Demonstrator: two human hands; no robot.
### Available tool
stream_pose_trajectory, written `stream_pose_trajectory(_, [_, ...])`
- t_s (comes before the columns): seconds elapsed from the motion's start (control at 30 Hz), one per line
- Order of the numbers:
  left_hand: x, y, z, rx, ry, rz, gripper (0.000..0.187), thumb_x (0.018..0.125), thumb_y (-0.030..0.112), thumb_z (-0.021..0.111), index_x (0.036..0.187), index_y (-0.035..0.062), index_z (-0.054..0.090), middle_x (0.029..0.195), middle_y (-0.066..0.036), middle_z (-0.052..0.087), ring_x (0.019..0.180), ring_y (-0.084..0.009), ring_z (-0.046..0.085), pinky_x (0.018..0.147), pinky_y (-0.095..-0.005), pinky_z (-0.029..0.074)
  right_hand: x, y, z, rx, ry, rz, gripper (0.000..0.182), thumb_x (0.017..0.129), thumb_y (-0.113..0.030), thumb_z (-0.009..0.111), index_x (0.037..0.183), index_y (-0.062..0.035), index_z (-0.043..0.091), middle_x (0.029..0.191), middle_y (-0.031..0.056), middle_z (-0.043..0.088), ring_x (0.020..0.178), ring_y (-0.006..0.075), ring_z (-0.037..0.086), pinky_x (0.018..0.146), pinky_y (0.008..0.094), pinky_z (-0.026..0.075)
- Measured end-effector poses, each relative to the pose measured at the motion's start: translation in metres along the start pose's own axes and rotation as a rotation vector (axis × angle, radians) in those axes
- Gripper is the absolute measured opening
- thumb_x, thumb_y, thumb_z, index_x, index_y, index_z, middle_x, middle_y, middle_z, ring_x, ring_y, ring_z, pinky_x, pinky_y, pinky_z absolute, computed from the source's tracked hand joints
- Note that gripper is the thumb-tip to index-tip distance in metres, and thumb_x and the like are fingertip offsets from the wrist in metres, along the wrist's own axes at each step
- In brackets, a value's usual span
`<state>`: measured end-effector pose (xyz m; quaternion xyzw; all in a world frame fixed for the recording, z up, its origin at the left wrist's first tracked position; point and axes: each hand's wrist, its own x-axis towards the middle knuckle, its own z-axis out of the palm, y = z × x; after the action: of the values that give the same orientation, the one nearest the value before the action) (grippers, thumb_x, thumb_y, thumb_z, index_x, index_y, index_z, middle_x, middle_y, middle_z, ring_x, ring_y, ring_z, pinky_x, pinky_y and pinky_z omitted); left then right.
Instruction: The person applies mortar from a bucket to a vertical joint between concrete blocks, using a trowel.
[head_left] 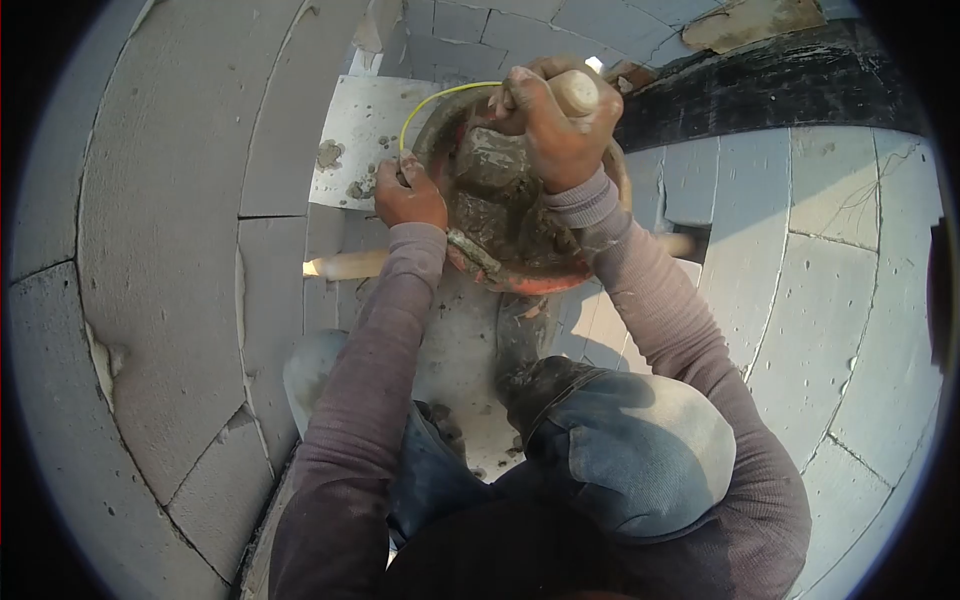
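Your right hand point(557, 125) is clamped, fingers wrapped tight, around the pale rounded wooden handle point(577, 92) of a tool that goes down into the mortar. Your left hand point(408, 196) sits at the near-left rim of the round red-orange pan caked with grey mortar point(515, 275), fingers curled shut on the thin yellow wire bail point(440, 96) that arcs up over the pan's far-left edge.

The pan rests on the pale grey block surface point(850, 300) just ahead of your knees, close against your left boot point(525, 345). There is little room here: a curved wall of grey blocks point(160, 250) rises tight on the left, and your legs close off the near side. To the right the block surface runs open and bare toward its far edge, where a dark strip point(770, 75) borders it. A flat grey sheet spattered with mortar blobs point(355, 140) lies just beyond your left hand, and a pale wooden stick point(345, 265) lies under the pan, its ends poking out left and right.

No writing or label can be read. The blocks look matt and porous with thin joints; the mortar is wet, lumpy and dark grey.
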<state>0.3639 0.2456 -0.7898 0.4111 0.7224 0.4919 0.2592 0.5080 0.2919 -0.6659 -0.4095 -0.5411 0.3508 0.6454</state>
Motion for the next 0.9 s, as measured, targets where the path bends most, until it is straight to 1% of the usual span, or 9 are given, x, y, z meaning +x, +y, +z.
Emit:
stream_pose_trajectory(0.03, [0.001, -0.002, 0.001, -0.001, -0.003, -0.005, 0.026, 0.097, 0.019, 0.057, 0.084, -0.0035, 0.058, 0.073, -0.021, 0.063, 0.068, -0.0387, 0.062, 0.066, -0.0452, 0.047, -0.011, 0.037, 0.005, -0.176, -0.007, 0.051, 0.018, 0.083, -0.011, 0.075, 0.076, 0.0002, 0.063, 0.067, 0.0057, 0.065, 0.060, 0.0126, 0.063, 0.054, 0.0300, 0.050])
stream_pose_trajectory(0.13, [0.003, 0.002, -0.002, 0.005, -0.016, -0.013, 0.026, 0.097, 0.019, 0.058, 0.084, -0.0034, 0.059, 0.073, -0.021, 0.063, 0.067, -0.0385, 0.062, 0.066, -0.0455, 0.047, -0.027, 0.089, 0.006, -0.151, -0.037, 0.095, 0.021, 0.081, -0.015, 0.078, 0.073, -0.0024, 0.063, 0.066, 0.0027, 0.065, 0.059, 0.0107, 0.062, 0.053, 0.0287, 0.049])
stream_pose_trajectory(0.2, [-0.005, -0.002, -0.005, 0.019, -0.047, -0.016, 0.026, 0.097, 0.019, 0.058, 0.084, -0.0033, 0.060, 0.074, -0.021, 0.063, 0.068, -0.0385, 0.063, 0.066, -0.0455, 0.048, -0.031, 0.077, -0.009, -0.287, -0.120, 0.008, 0.011, 0.089, -0.003, 0.070, 0.089, 0.0001, 0.059, 0.077, 0.0054, 0.065, 0.067, 0.0131, 0.065, 0.056, 0.0281, 0.053])
stream_pose_trajectory(0.27, [0.003, -0.011, 0.004, -0.001, 0.019, -0.025, 0.026, 0.097, 0.020, 0.059, 0.085, -0.0030, 0.062, 0.074, -0.021, 0.064, 0.069, -0.0368, 0.065, 0.066, -0.0442, 0.049, -0.032, 0.074, -0.032, -0.022, 0.022, 0.310, 0.010, 0.087, -0.003, 0.066, 0.081, -0.0003, 0.059, 0.068, 0.0070, 0.064, 0.057, 0.0147, 0.063, 0.051, 0.0306, 0.050])
stream_pose_trajectory(0.3, [0.004, -0.010, 0.003, -0.006, 0.028, -0.024, 0.026, 0.097, 0.020, 0.059, 0.085, -0.0030, 0.062, 0.074, -0.021, 0.064, 0.069, -0.0368, 0.065, 0.066, -0.0442, 0.049, -0.034, 0.070, -0.048, 0.132, -0.040, 0.356, 0.010, 0.089, 0.002, 0.063, 0.084, -0.0002, 0.055, 0.069, 0.0087, 0.063, 0.056, 0.0168, 0.062, 0.050, 0.0316, 0.052])
stream_pose_trajectory(0.6, [-0.002, 0.003, -0.003, 0.018, -0.023, -0.058, 0.026, 0.097, 0.019, 0.060, 0.085, -0.0039, 0.063, 0.072, -0.019, 0.066, 0.066, -0.0353, 0.066, 0.066, -0.0427, 0.050, -0.076, -0.021, -0.100, 0.106, 0.050, 0.338, 0.016, 0.095, 0.001, 0.053, 0.079, -0.0016, 0.050, 0.066, 0.0095, 0.054, 0.056, 0.0177, 0.051, 0.058, 0.0378, 0.051])
stream_pose_trajectory(0.8, [0.000, 0.000, 0.000, 0.018, -0.012, -0.090, 0.027, 0.097, 0.020, 0.059, 0.086, -0.0045, 0.062, 0.076, -0.022, 0.066, 0.071, -0.0383, 0.066, 0.067, -0.0449, 0.049, -0.083, -0.064, -0.090, 0.078, 0.051, 0.220, 0.015, 0.092, 0.001, 0.061, 0.080, 0.0000, 0.053, 0.070, 0.0104, 0.059, 0.060, 0.0172, 0.059, 0.058, 0.0346, 0.053])
stream_pose_trajectory(0.87, [-0.001, -0.003, 0.001, 0.000, -0.025, -0.113, 0.028, 0.097, 0.021, 0.059, 0.087, -0.0045, 0.062, 0.079, -0.025, 0.065, 0.073, -0.0404, 0.066, 0.068, -0.0460, 0.049, -0.067, -0.085, -0.076, 0.049, 0.057, 0.257, 0.011, 0.091, 0.000, 0.063, 0.084, -0.0006, 0.055, 0.071, 0.0093, 0.060, 0.062, 0.0174, 0.060, 0.063, 0.0358, 0.054])
stream_pose_trajectory(0.9, [-0.001, -0.002, 0.001, -0.001, -0.029, -0.108, 0.028, 0.097, 0.021, 0.059, 0.087, -0.0045, 0.062, 0.079, -0.025, 0.065, 0.073, -0.0404, 0.066, 0.068, -0.0460, 0.049, -0.052, -0.087, -0.074, 0.150, -0.047, 0.165, 0.011, 0.089, -0.001, 0.067, 0.088, -0.0012, 0.057, 0.073, 0.0087, 0.062, 0.066, 0.0170, 0.061, 0.073, 0.0369, 0.056])
